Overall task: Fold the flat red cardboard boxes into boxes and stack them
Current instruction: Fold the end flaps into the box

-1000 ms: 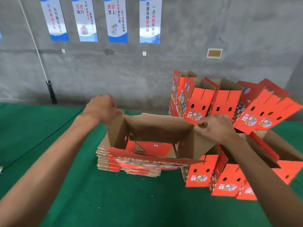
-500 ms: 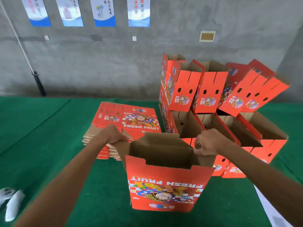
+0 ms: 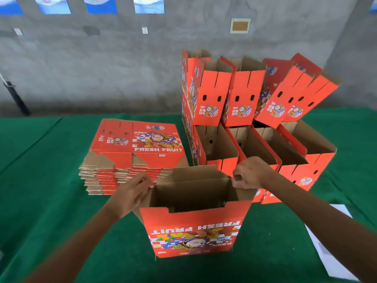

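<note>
An opened red "FRESH FRUIT" box (image 3: pixel 193 231) stands upright on the green carpet (image 3: pixel 51 201), its open top facing me. My left hand (image 3: pixel 133 193) holds its left side flap, fingers wrapped over the top edge. My right hand (image 3: pixel 250 175) pinches the upper right corner of the box. A pile of flat red boxes (image 3: pixel 134 152) lies behind it to the left. Folded boxes (image 3: pixel 255 139) stand in two layers behind it to the right, the upper ones leaning.
A grey concrete wall (image 3: pixel 102 68) with posters along its top runs behind the carpet. A white sheet (image 3: pixel 334 242) lies on the carpet at the right. A dark pole (image 3: pixel 16 97) leans against the wall at the far left.
The box went from lying tilted in the air over the flat pile to standing upright in front of me. Both hands came down and nearer with it, still at its top edges.
</note>
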`<state>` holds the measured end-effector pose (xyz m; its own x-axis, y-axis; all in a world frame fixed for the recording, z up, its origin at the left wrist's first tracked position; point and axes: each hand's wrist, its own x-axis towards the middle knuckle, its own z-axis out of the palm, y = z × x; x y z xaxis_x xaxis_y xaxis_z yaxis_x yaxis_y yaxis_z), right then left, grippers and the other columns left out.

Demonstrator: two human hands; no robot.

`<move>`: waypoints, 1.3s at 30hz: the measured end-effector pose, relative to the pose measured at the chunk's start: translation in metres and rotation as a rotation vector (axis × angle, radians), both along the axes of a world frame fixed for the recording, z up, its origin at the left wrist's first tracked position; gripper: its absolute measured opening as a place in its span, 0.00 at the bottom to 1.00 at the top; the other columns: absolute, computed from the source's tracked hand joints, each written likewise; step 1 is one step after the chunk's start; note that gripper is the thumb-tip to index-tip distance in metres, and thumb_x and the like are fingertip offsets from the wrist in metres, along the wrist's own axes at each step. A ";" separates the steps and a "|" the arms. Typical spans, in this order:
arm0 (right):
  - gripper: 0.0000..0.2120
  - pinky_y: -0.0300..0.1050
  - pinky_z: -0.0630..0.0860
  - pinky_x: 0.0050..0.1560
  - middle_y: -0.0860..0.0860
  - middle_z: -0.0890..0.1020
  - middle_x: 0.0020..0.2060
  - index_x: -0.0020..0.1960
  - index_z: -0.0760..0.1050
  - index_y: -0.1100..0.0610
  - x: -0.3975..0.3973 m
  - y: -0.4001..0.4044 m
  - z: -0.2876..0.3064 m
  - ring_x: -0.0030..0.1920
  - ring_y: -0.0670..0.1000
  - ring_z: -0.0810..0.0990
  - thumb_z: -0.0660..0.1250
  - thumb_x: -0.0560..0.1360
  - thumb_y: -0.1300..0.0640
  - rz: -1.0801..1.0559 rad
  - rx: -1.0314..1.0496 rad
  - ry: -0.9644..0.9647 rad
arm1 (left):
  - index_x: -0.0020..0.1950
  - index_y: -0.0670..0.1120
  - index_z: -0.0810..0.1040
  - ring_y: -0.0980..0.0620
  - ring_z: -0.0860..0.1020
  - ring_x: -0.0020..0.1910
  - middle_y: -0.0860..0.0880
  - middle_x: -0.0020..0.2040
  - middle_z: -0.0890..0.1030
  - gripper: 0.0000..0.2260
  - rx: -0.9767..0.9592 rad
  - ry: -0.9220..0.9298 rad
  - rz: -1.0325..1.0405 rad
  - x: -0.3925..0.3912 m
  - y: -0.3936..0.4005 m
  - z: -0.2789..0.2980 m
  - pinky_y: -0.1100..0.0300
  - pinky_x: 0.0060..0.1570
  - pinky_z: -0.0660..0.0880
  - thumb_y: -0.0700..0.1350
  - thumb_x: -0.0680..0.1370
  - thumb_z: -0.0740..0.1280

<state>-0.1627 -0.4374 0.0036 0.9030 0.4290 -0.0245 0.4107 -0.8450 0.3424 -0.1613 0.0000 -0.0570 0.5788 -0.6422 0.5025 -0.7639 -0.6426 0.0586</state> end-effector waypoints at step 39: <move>0.16 0.50 0.65 0.36 0.45 0.68 0.26 0.29 0.62 0.51 -0.013 0.002 -0.030 0.31 0.48 0.67 0.63 0.67 0.67 -0.242 0.702 0.286 | 0.83 0.58 0.55 0.54 0.57 0.81 0.54 0.83 0.59 0.38 0.198 0.439 0.351 -0.038 -0.031 0.011 0.44 0.80 0.37 0.74 0.78 0.40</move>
<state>-0.1754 -0.4354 -0.0269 0.9727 0.2224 -0.0664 0.1793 -0.9015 -0.3939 -0.1997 -0.0308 -0.0462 0.8998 -0.4324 0.0584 -0.4357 -0.8831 0.1740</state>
